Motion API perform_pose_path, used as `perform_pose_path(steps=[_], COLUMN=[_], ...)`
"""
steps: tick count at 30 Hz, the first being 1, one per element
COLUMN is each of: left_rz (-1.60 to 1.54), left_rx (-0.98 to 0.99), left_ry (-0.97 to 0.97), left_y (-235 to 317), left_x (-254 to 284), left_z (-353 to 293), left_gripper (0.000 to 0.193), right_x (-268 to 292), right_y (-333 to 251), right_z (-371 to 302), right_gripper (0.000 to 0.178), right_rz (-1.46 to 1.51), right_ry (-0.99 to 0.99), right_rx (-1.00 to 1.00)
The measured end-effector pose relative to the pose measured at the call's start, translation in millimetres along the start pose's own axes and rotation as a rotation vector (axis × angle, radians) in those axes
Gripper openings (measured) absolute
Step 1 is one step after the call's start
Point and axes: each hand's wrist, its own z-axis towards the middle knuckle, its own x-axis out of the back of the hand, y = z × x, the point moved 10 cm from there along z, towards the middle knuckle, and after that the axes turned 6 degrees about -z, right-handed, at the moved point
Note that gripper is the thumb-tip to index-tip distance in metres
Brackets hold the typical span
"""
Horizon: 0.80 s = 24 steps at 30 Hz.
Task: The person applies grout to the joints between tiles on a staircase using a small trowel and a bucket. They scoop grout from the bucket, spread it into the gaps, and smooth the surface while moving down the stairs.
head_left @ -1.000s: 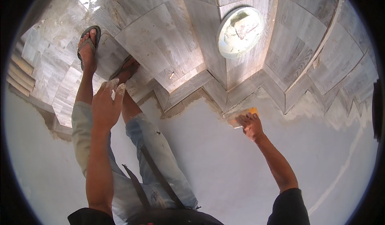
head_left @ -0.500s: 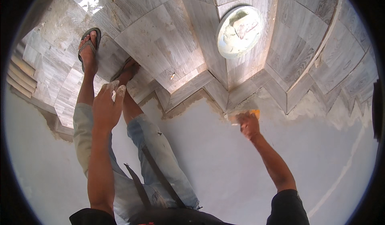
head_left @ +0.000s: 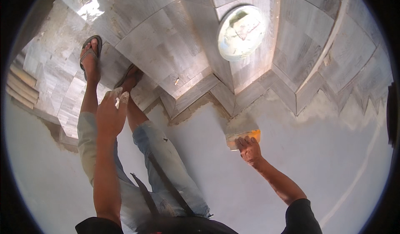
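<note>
My right hand grips a wide putty knife with an orange part, its fingers wrapped over it. The knife lies against the grey-white wall, just below the zigzag edge of the stair skirting tiles. A damp-looking strip of filler runs along that edge. My left hand is raised in front of my legs, closed, with white paste smeared on its fingers. What it holds, if anything, is hidden.
A pale round plate holding whitish paste rests on a wood-look tiled step. The stairs climb to the right. My sandalled feet stand on steps at the left. Stacked tan strips are at the far left.
My right hand has drawn the putty knife down and slightly left, away from the tile edge onto the wall. My left hand has hardly moved.
</note>
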Motion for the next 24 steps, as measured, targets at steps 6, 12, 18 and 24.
perform_pose_path(steps=[6,12,18,24], left_rz=[-0.016,0.007,0.04,0.05], left_rx=[-0.003,-0.056,-0.017,-0.12], left_ry=[-0.001,-0.02,-0.041,0.036], left_y=[8.1,6.2,9.4,4.6], left_x=[-1.5,-10.6,-7.0,-8.4], left_z=[-3.9,-5.3,-13.8,-13.1], left_gripper=[0.037,0.036,0.036,0.036], right_x=[27.5,-6.4,14.8,5.8], right_y=[169.9,195.2,88.8,207.2], right_z=[26.3,42.5,9.9,20.0], right_gripper=[0.034,0.024,0.021,0.023], right_rz=[-0.137,-0.156,0.093,-0.184], right_ry=[-0.051,-0.218,-0.089,-0.041], right_rx=[-0.559,-0.555,-0.215,-0.601])
